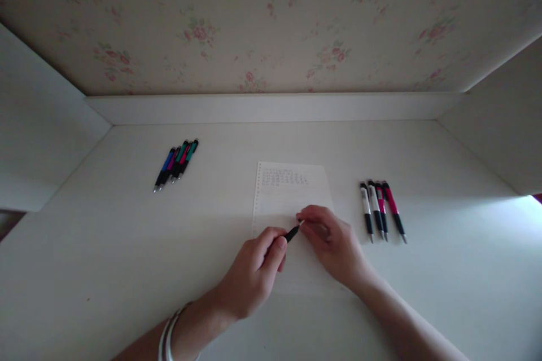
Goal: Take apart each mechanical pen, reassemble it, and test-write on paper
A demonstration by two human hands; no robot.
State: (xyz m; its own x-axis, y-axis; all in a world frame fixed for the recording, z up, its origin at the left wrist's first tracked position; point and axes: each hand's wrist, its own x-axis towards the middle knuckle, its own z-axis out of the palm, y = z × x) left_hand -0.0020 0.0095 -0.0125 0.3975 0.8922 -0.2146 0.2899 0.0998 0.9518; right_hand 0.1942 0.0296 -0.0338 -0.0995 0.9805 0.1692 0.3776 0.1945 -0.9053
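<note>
Over a sheet of lined paper (292,194) with handwriting on its upper part, both of my hands meet at one pen (292,233). My left hand (254,271) is closed round the black grip, which points up and to the right; the rest of the barrel is hidden in the fist. With thumb and fingertips pinched, my right hand (332,242) grips the pen at its pale metal tip. A small dark bit shows between those fingertips, too small to name.
To the right of the paper lie several pens (383,211) with white or pink barrels. Another group of pens (175,163), blue, purple, red and green, lies at the left. White panels (38,118) border the white desk (127,271), with a flowered wall (271,22) behind.
</note>
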